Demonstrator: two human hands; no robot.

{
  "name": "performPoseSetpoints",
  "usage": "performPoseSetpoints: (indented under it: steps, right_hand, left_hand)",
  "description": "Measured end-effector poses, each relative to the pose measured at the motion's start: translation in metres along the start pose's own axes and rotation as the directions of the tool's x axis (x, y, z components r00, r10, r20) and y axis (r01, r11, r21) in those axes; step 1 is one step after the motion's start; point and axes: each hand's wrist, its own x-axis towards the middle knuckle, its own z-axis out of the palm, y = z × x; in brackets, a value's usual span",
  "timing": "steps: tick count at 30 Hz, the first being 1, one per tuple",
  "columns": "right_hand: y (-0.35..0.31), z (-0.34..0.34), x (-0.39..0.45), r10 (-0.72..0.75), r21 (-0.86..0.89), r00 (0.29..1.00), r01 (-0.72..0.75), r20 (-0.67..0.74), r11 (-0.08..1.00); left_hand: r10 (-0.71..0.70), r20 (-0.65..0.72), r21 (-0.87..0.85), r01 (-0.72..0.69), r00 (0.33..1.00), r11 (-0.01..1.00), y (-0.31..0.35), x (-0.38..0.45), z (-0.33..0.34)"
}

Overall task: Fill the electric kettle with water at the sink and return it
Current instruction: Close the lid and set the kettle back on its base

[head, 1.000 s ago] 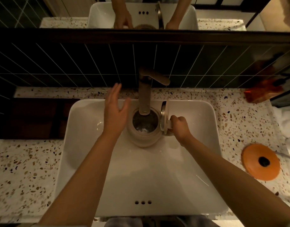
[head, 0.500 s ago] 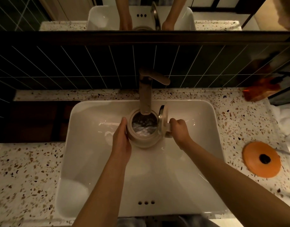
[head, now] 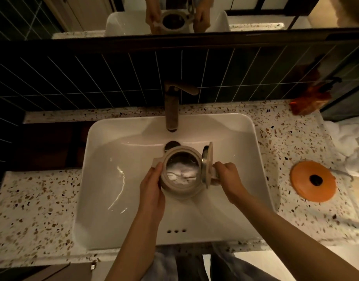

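Observation:
A cream electric kettle (head: 180, 189) hangs over the white sink basin (head: 117, 199), its hinged lid (head: 207, 165) standing open on the right. Water glints inside it. My right hand (head: 227, 177) grips the handle on the kettle's right side. My left hand (head: 152, 185) presses flat against the kettle's left wall, just below the spout. The brown tap (head: 171, 106) stands behind the kettle, and its outlet is now apart from the kettle's mouth. No water stream shows under the tap.
An orange round kettle base (head: 312, 180) with a dark centre lies on the speckled counter (head: 32, 209) to the right of the sink. White cloth (head: 349, 145) is heaped at the far right. Dark tiles and a mirror rise behind the tap.
My left hand came down from the tap area and settled on the kettle's left side. Both hands then drew the kettle back from under the tap toward me.

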Motion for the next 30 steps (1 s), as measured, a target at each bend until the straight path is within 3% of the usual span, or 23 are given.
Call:
performPoseSetpoints:
  steps: [6, 10, 16, 21, 23, 25, 30]
  right_hand:
    - [0.003, -0.048, -0.046, -0.051, 0.074, 0.999, 0.05, 0.015, 0.996]
    - [-0.004, -0.096, -0.084, -0.077, 0.159, 0.996, 0.07, 0.035, 0.985]
    - [-0.003, -0.162, -0.129, -0.174, 0.246, 0.984, 0.16, 0.036, 0.956]
    - [0.004, -0.164, -0.133, -0.198, 0.285, 0.978, 0.171, 0.071, 0.943]
    - [0.015, -0.167, -0.134, -0.175, 0.293, 0.983, 0.151, 0.06, 0.944]
    - [0.039, -0.236, -0.16, -0.211, 0.304, 0.971, 0.169, 0.113, 0.937]
    - [0.057, -0.233, -0.152, -0.199, 0.323, 0.977, 0.166, 0.071, 0.932]
  left_hand:
    - [0.055, 0.034, 0.064, -0.057, 0.998, 0.996, -0.011, -0.057, 0.015]
    - [0.173, 0.119, 0.054, -0.181, 0.978, 0.982, -0.017, -0.109, 0.038]
    - [0.208, 0.211, 0.011, -0.215, 0.955, 0.977, -0.042, -0.172, 0.076]
    - [0.187, 0.202, -0.057, -0.179, 0.961, 0.982, -0.041, -0.169, 0.08]
    - [0.143, 0.194, 0.049, -0.155, 0.971, 0.987, -0.051, -0.171, 0.074]
    - [0.167, 0.184, 0.1, -0.187, 0.969, 0.977, -0.098, -0.228, 0.113]
    - [0.11, 0.233, 0.121, -0.14, 0.966, 0.983, -0.104, -0.221, 0.113]
